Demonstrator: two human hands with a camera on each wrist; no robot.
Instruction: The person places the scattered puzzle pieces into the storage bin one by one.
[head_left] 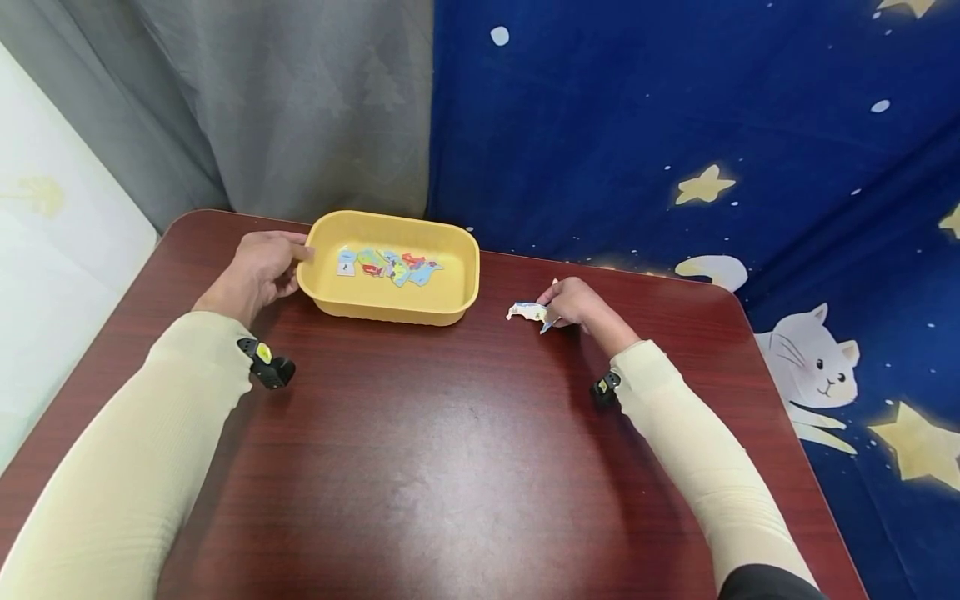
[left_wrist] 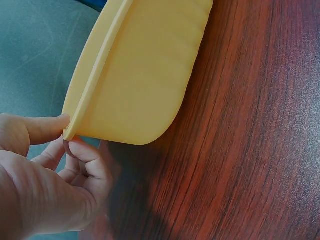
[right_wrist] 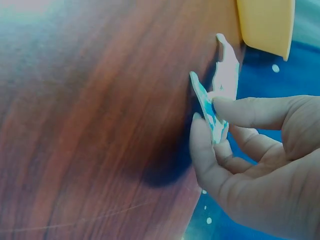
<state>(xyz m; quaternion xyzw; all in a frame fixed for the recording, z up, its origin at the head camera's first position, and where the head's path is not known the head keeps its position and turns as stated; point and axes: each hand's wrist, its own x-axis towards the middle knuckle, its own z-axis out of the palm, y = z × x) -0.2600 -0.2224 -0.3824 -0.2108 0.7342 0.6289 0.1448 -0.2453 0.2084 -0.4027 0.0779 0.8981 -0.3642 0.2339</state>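
A yellow plastic basin (head_left: 382,310) stands at the back of the table. Its left end rim is pinched between the thumb and fingers of my left hand (head_left: 264,265); in the left wrist view the thumb (left_wrist: 47,127) lies over the rim of the basin (left_wrist: 135,75). Several flat, colourful, irregular puzzle pieces (head_left: 399,268) lie inside on its floor. To the right of the basin, my right hand (head_left: 573,302) pinches thin white-and-blue puzzle pieces (head_left: 527,311) just above the tabletop. In the right wrist view two flat parts (right_wrist: 227,77) spread out from the fingertips.
The dark red wooden table (head_left: 450,433) has rounded back corners. Behind it hang a grey curtain (head_left: 315,108) and a blue curtain (head_left: 600,125) with stars and a cat print. A white panel (head_left: 52,208) is at the left.
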